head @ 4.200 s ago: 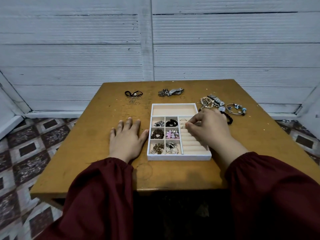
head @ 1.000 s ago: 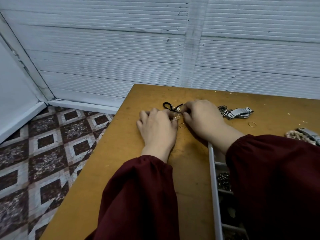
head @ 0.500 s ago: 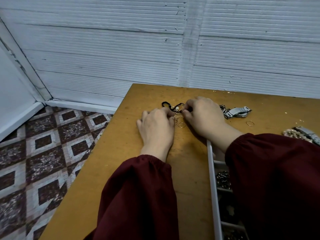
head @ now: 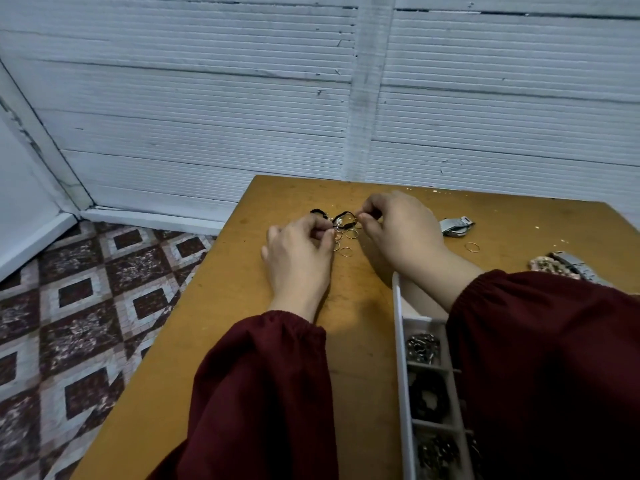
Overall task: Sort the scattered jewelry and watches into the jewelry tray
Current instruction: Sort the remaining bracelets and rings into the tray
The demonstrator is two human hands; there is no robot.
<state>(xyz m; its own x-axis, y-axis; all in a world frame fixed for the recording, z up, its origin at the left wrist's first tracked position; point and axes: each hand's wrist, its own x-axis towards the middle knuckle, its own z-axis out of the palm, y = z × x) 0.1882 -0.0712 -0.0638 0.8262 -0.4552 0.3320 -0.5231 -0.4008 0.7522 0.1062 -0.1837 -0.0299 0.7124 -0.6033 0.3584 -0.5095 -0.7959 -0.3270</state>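
Note:
A black cord bracelet (head: 341,217) lies near the table's far left edge, with several thin gold rings (head: 346,251) scattered just in front of it. My left hand (head: 298,258) has its fingers curled and pinches the bracelet's left part by the charm. My right hand (head: 398,230) pinches the bracelet's right end between thumb and fingers. The white jewelry tray (head: 401,358) sits at the lower right, mostly hidden under my right sleeve; its left compartments hold dark and metallic pieces.
A silver watch (head: 455,226) lies to the right of my right hand, with one gold ring (head: 472,247) beyond it. A beaded bracelet (head: 545,266) and a metal watch band (head: 571,263) lie at the right. The table's left edge drops to a tiled floor.
Since 4.2 s ago both hands left the tray and went to the far left corner. In the last second their fingers closed on the black bracelet.

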